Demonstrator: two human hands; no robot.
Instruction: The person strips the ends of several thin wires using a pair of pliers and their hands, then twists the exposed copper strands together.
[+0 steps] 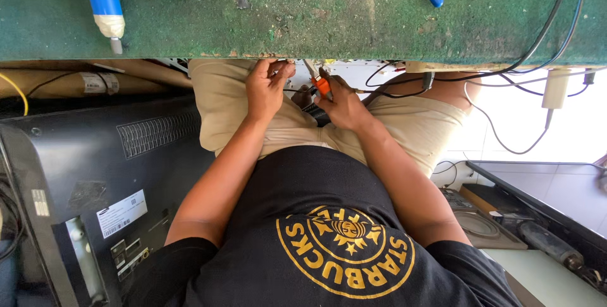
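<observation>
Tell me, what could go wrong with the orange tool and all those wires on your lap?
The right hand grips the orange-handled tool close to the left hand, so its tip might nip the fingers. The black wires hang loose off the green bench edge; a snag could tug them. The work sits low over the lap, partly hidden by the hands, so a small piece might drop unseen.
</observation>
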